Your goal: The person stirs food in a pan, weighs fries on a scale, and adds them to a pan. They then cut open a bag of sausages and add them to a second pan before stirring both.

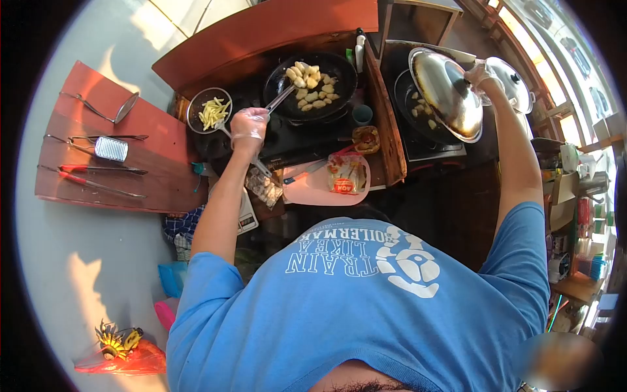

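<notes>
Beneath the right grip [482,75], which is clenched on the knob of a steel lid [447,95], a dark pan [405,121] is left partly uncovered. The lid is held tilted over it, so moisture may well run off the lower edge into the hot pan and spit. The lid might also slip, since only its knob is held through a thin glove. The left grip [250,127], gloved as well, is closed around a metal handle [279,99] that runs forward and to its right into a black wok [343,68]. With both sides occupied at once, the utensil could be dragged across the rim and pieces tipped onto the stove. Pale, lumpy fried pieces [308,83] are heaped in the wok, and a few similar pieces are seen in the dark pan. Just left of the left grip, a small round skimmer [194,104] is filled with yellow fries [213,112]; whether its handle is also held cannot be told. Nearer the body than that grip, a pink plate [307,189] carries a printed packet [346,178], and a small bowl [366,139] of reddish sauce sits just beyond it. Well to the left, spare utensils are laid out on a red tabletop [160,130].
</notes>
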Demonstrator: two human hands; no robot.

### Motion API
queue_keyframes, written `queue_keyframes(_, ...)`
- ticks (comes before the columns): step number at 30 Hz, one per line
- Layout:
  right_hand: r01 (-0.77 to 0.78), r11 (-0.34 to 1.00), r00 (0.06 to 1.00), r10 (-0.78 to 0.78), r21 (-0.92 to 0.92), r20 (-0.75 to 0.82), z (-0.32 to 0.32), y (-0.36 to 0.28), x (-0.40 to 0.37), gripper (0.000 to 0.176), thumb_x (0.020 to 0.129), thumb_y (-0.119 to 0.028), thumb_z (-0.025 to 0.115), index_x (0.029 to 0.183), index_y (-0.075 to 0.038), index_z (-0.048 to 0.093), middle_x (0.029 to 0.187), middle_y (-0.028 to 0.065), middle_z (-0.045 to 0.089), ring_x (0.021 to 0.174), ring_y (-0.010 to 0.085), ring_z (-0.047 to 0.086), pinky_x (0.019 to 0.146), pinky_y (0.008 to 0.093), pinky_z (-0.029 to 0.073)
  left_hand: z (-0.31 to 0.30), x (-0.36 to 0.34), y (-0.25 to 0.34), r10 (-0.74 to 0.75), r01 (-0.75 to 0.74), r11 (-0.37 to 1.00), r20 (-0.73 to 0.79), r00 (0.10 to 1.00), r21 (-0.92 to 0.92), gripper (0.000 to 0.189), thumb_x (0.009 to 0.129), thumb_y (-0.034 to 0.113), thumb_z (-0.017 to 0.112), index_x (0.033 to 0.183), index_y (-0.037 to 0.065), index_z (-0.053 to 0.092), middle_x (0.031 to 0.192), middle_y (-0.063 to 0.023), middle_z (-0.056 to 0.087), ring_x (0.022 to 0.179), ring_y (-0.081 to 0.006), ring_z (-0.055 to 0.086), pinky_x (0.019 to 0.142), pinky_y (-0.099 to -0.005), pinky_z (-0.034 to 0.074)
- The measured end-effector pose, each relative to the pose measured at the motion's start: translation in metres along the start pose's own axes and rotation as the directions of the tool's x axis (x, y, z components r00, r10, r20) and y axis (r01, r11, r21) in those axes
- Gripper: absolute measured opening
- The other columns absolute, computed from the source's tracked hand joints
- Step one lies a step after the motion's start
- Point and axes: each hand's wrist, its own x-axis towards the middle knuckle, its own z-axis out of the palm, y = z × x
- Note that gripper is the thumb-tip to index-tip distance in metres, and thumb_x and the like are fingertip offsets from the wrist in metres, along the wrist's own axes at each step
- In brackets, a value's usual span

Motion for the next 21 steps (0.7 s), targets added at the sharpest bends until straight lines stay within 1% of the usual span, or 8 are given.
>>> queue_keyframes(1,0.08,0.98,0.997,-0.081,-0.184,0.004,-0.004,-0.01,-0.005,0.027,0.065,-0.023,0.08,0.083,-0.005,0.07,0.075,0.0136,0.069,0.074,0.0286,0.07,0.068,0.0398,0.054,-0.002,-0.003,-0.002,-0.002,0.002,1.0,0.0,1.0,0.002,0.016,0.082,0.012,0.067,0.096,0.005,0.071,0.085,-0.0128,0.071,0.073,-0.0235,0.069,0.068,-0.0341,0.053)
queue_keyframes(3,0.154,0.92,0.987,-0.161,-0.361,0.009,-0.011,-0.025,-0.011,0.025,0.068,-0.023,0.078,0.084,-0.004,0.071,0.076,0.0143,0.07,0.074,0.0282,0.07,0.071,0.0389,0.055,-0.005,-0.006,-0.003,0.364,-0.343,0.873,0.005,0.932,0.346,0.017,0.082,0.013,0.064,0.095,0.005,0.071,0.092,-0.0167,0.069,0.082,-0.0333,0.067,0.073,-0.0404,0.054)
queue_keyframes(7,-0.14,0.99,0.988,0.139,0.012,0.072,-0.051,-0.061,-0.037,0.02,0.075,-0.02,0.064,0.079,-0.003,0.073,0.079,0.0162,0.071,0.077,0.0285,0.071,0.073,0.0388,0.055,-0.016,-0.009,0.0,0.403,-0.369,0.79,0.039,0.914,0.491,0.016,0.082,0.012,0.06,0.093,0.008,0.071,0.091,-0.0155,0.069,0.087,-0.0346,0.066,0.077,-0.0437,0.054)
queue_keyframes(9,-0.189,0.982,0.979,0.188,0.007,0.082,-0.064,-0.069,-0.047,0.019,0.074,-0.018,0.061,0.077,-0.005,0.075,0.083,0.0151,0.071,0.082,0.0292,0.071,0.077,0.0398,0.055,-0.021,-0.013,0.002,0.398,-0.366,0.816,0.024,0.917,0.448,0.016,0.082,0.012,0.059,0.093,0.008,0.071,0.091,-0.0155,0.069,0.087,-0.0341,0.066,0.077,-0.0437,0.054)
queue_keyframes(12,-0.307,0.893,0.951,0.295,0.328,0.09,-0.037,-0.049,-0.033,0.028,0.08,-0.018,0.056,0.079,0.006,0.07,0.074,0.0208,0.069,0.069,0.0279,0.07,0.066,0.0379,0.056,-0.02,-0.018,-0.001,0.381,-0.369,0.84,0.051,0.923,0.399,0.016,0.082,0.011,0.059,0.093,0.009,0.071,0.091,-0.0152,0.069,0.087,-0.0333,0.066,0.077,-0.0436,0.054)
queue_keyframes(16,-0.065,0.998,0.998,0.065,0.001,-0.013,-0.022,-0.026,-0.038,0.027,0.077,-0.022,0.06,0.081,0.003,0.071,0.077,0.0214,0.069,0.077,0.0307,0.07,0.075,0.038,0.054,-0.009,-0.022,0.003,0.356,-0.339,0.846,0.038,0.934,0.411,0.015,0.081,0.011,0.061,0.092,0.008,0.071,0.091,-0.0151,0.069,0.086,-0.0333,0.066,0.076,-0.0433,0.054)
queue_keyframes(18,-0.065,0.991,0.998,0.065,0.117,0.003,-0.014,-0.014,-0.038,0.035,0.078,-0.028,0.058,0.08,0.004,0.071,0.082,0.0234,0.069,0.083,0.0312,0.069,0.079,0.0381,0.053,-0.004,-0.017,0.01,0.355,-0.3,0.87,-0.073,0.932,0.392,0.015,0.081,0.01,0.062,0.092,0.007,0.072,0.088,-0.0166,0.069,0.082,-0.0348,0.067,0.075,-0.044,0.053)
queue_keyframes(21,-0.076,0.98,0.996,0.082,0.182,-0.023,0.015,0.013,-0.026,0.043,0.082,-0.036,0.057,0.08,0.006,0.071,0.08,0.0229,0.069,0.081,0.0305,0.069,0.079,0.0391,0.053,0.007,-0.014,0.049,0.109,-0.102,0.993,-0.162,0.981,0.054,0.021,0.08,0.015,0.064,0.097,0.006,0.073,0.084,-0.0179,0.07,0.077,-0.0321,0.069,0.072,-0.0393,0.053)
